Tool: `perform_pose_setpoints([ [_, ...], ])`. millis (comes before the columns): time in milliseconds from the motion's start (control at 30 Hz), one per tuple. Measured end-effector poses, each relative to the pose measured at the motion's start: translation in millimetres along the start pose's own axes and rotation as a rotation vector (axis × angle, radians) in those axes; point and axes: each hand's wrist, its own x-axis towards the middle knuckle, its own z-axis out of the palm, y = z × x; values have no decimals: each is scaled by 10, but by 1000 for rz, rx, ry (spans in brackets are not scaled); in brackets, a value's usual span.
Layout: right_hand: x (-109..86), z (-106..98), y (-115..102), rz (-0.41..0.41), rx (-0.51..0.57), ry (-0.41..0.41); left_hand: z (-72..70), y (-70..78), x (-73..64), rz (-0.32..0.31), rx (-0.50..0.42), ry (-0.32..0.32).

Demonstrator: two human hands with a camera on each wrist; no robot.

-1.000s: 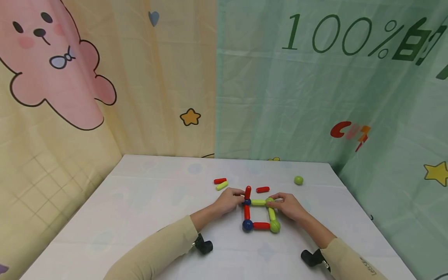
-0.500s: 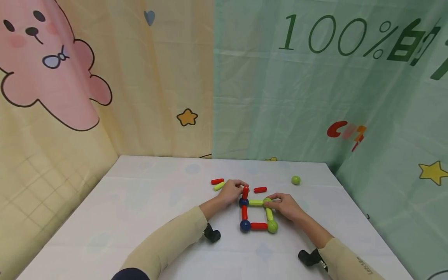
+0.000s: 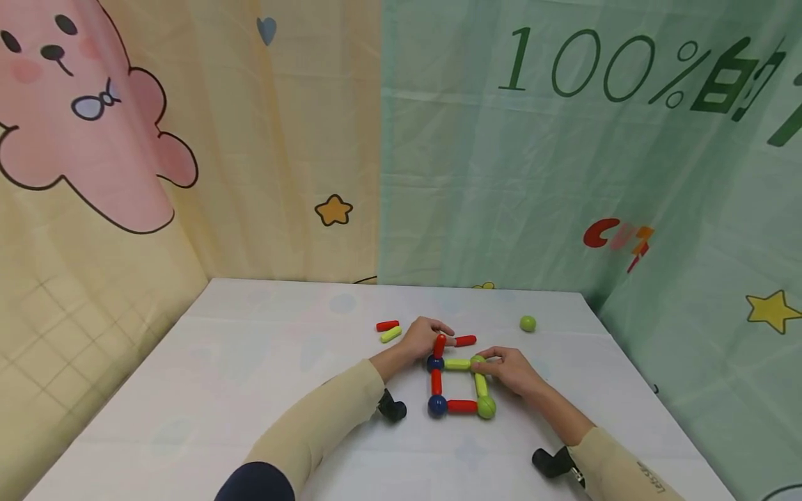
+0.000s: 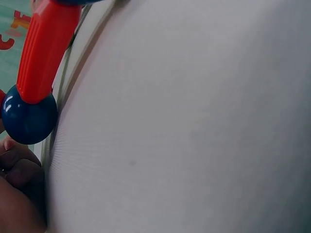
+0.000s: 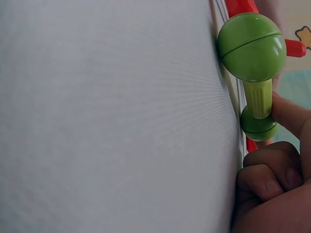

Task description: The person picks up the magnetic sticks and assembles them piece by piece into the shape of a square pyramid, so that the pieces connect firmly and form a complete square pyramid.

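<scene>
A square frame of magnetic building rods and balls lies on the table, with two blue balls [image 3: 437,406] on the left and two green balls [image 3: 486,407] on the right. Red rods [image 3: 462,407] and yellow-green rods [image 3: 480,385] join them. Another red rod [image 3: 441,345] stands up from the far blue ball [image 3: 435,363]. My right hand [image 3: 512,369] pinches the far green ball [image 3: 478,362] between thumb and fingers. Behind the standing rod, my left hand [image 3: 422,338] reaches with loosely bent fingers to the left end of a loose red rod [image 3: 466,341]. Contact there is unclear.
Left of my left hand lie a loose red rod [image 3: 387,325] and a yellow-green rod [image 3: 391,335]. A single green ball [image 3: 528,323] sits at the back right. Printed curtains [image 3: 489,174] hang behind the white table [image 3: 301,313].
My left hand has left the far blue ball and moved right and away, past the standing red rod, to the loose red rod. My right hand stays at the far green ball.
</scene>
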Motion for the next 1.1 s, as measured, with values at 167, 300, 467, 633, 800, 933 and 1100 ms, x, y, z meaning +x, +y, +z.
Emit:
perform_pose_setpoints([
  [167, -2, 6, 1, -2, 9, 2, 3, 9, 61, -25, 65, -28],
  [300, -1, 18, 5, 1, 17, 2, 1, 38, 68, -38, 78, -27],
  [467, -8, 29, -1, 6, 22, 10, 11, 77, 44, -16, 97, -20],
  [633, -6, 28, 2, 6, 21, 11, 15, 68, 43, -11, 126, -20],
  [800, -6, 14, 4, -6, 24, 17, -35, 60, 30, -32, 148, 4],
  [933, -4, 19, 6, -8, 18, 16, -139, 34, -32, -54, 147, 22],
  [1100, -16, 13, -5, -3, 12, 10, -258, -17, -138, -55, 158, 42],
])
